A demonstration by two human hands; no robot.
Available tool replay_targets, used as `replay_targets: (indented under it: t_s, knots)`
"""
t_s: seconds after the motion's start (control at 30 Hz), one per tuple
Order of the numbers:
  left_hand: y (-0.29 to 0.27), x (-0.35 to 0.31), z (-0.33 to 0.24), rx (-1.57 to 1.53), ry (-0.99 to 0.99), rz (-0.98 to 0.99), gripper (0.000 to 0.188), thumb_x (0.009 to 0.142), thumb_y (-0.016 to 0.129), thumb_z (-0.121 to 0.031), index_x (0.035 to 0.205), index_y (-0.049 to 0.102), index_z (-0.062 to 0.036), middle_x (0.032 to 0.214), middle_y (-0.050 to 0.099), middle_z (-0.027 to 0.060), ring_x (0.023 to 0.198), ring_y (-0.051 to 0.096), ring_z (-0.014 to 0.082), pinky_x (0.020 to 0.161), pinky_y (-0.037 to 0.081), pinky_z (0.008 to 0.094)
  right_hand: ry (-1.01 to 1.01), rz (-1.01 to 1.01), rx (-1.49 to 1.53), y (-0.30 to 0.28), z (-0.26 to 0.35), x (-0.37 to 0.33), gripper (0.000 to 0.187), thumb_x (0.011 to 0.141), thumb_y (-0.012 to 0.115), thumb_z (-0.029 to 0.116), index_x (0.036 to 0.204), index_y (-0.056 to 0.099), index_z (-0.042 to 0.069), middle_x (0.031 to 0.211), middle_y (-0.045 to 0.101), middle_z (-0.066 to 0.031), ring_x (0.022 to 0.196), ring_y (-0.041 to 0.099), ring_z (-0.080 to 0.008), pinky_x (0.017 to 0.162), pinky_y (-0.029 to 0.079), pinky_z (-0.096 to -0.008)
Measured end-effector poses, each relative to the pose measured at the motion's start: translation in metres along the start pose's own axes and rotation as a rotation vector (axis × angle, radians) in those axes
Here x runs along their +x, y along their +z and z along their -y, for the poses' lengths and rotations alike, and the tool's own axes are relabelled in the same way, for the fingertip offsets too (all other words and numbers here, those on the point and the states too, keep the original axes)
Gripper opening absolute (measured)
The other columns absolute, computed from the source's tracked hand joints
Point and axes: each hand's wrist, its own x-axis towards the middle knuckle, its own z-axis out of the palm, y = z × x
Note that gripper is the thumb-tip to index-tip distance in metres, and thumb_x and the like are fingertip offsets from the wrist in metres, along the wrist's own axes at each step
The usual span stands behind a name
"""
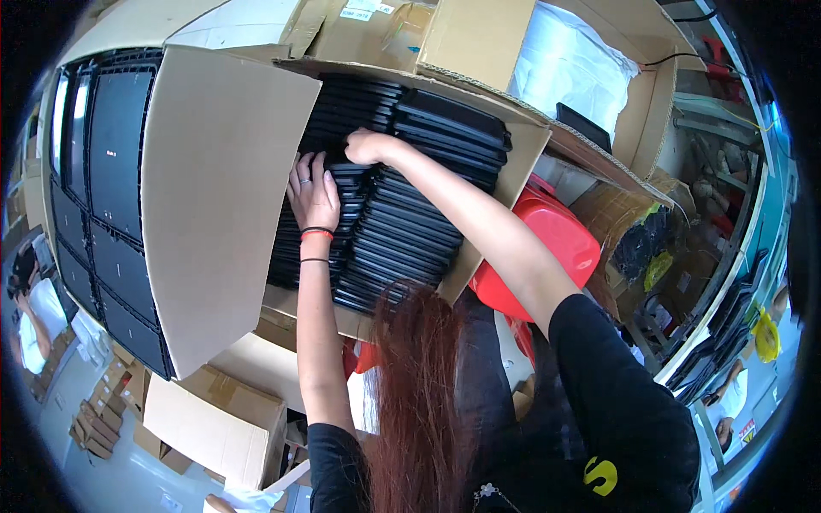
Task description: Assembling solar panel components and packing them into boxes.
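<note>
Cluttered stockroom, cartons all round — box (pixel 479 214) packed with black trays (pixel 402 231). Left hand (pixel 313 192) laid flat, steadying the stack; right hand (pixel 369 147) curled on a tray edge — grip cannot be told.

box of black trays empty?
No, the cardboard box is packed with stacked black trays, and both the left hand and right hand rest on them.

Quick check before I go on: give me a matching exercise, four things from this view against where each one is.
Things:
1. left hand
2. right hand
3. red plastic stool
4. open cardboard flap

Places:
A. right of the box, beside its wall
B. flat on the stacked black trays
C. left of the trays, folded outward
D. curled over the tray edges, higher up in the box

Pairs: 1-B, 2-D, 3-A, 4-C
</note>
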Motion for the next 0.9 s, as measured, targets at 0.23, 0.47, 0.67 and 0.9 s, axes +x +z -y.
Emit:
replay_targets:
  t_s: [0.23, 0.47, 0.67, 0.9]
  knots:
    - [0.006, 0.006, -0.01, 0.202, 0.051, -0.072, 0.042, 0.093, 0.047, -0.028, 0.131, 0.046, -0.0112, 0.135, 0.041, 0.0116, 0.13, 0.03, 0.0339, 0.109, 0.022, 0.0514, 0.238, -0.047, -0.069, -0.003, 0.007, 0.005, 0.05, 0.085, 0.048, 0.015, 0.132, 0.048, -0.003, 0.152, 0.014, -0.0249, 0.141, 0.008, -0.0442, 0.114, 0.014, -0.0494]
    - [-0.006, -0.004, -0.005, 0.133, 0.018, 0.023, 0.04, 0.095, 0.045, -0.027, 0.13, 0.048, -0.0083, 0.134, 0.045, 0.012, 0.132, 0.032, 0.0308, 0.113, 0.015, 0.0515, 0.125, -0.147, -0.127, -0.014, 0.019, -0.038, 0.037, 0.087, 0.049, 0.011, 0.121, 0.055, -0.001, 0.129, 0.049, -0.0244, 0.116, 0.052, -0.0395, 0.099, 0.042, -0.0429]
    - [-0.037, -0.022, -0.041, 0.114, -0.078, -0.077, 0.046, 0.093, 0.048, -0.018, 0.137, 0.039, -0.0066, 0.14, 0.039, 0.0177, 0.132, 0.033, 0.0356, 0.111, 0.022, 0.0512, -0.407, -0.617, 0.5, -0.045, -0.024, -0.174, 0.024, 0.093, 0.044, 0.006, 0.113, 0.056, -0.003, 0.106, 0.063, -0.0158, 0.099, 0.062, -0.0258, 0.088, 0.049, -0.0358]
    - [-0.081, -0.117, -0.218, -0.261, 0.316, 0.159, 0.022, 0.072, 0.058, -0.008, 0.094, 0.061, -0.0038, 0.107, 0.054, 0.0152, 0.107, 0.048, 0.0356, 0.093, 0.035, 0.0475, 0.121, -0.811, 0.785, 0.007, -0.079, -0.463, 0.021, 0.096, 0.038, 0.005, 0.102, 0.057, 0.0, 0.094, 0.064, -0.0074, 0.09, 0.062, -0.0137, 0.076, 0.05, -0.0315]
